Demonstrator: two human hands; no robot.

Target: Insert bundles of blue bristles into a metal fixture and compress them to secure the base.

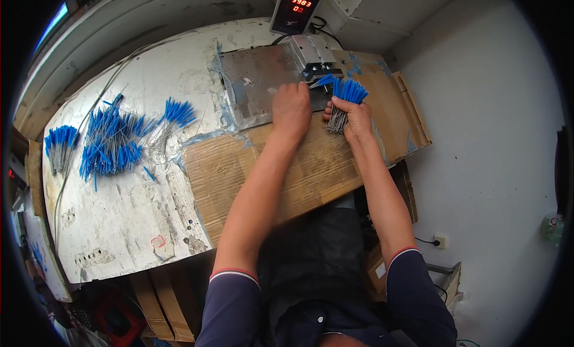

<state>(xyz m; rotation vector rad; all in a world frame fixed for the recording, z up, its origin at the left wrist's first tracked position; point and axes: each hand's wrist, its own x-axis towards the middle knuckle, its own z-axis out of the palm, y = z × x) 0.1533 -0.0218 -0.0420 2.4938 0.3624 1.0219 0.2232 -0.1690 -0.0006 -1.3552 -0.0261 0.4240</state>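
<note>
My right hand (357, 118) is wrapped round a bundle of small wire-stemmed brushes (349, 91), blue bristle ends up and bare twisted stems hanging below. Left of it, my left hand (292, 109) is closed in a fist over the metal plate (258, 78), close to a small metal machine (313, 53). A few blue brush ends (325, 80) lean out between the machine and the bundle. The fingers of my left hand face away, so what they pinch is hidden.
A loose heap of blue brushes (113, 141) lies on the worn white table (161, 206), with smaller bunches (61, 145) (179, 112) either side. Flattened cardboard (287, 173) covers the near edge. A box with a red digital display (295, 11) stands behind the machine; a wall (478, 132) rises at right.
</note>
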